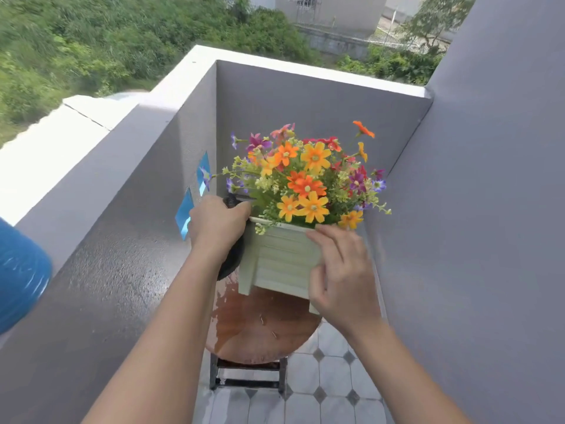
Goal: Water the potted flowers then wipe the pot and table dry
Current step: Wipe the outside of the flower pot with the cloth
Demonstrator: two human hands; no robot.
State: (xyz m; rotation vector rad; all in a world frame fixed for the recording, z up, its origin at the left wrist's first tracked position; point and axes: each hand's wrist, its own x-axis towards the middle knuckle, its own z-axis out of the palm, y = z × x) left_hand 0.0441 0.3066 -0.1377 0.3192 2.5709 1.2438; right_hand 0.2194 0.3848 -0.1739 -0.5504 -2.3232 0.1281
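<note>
A pale green slatted square pot [279, 261] full of orange, yellow, red and purple flowers [308, 179] stands on a small round brown table [260, 328] whose top is wet on the left. My left hand [215, 223] grips a black object [230, 261] pressed against the pot's left side; what that object is stays unclear. My right hand [342, 270] holds the pot's front right corner, fingers on the rim and thumb on the front face.
Grey balcony walls close in on the left, back and right. Two blue tags [192, 194] stick to the left wall, which looks wet. A blue rounded object [21, 276] shows at the far left edge. The floor is tiled [330, 393].
</note>
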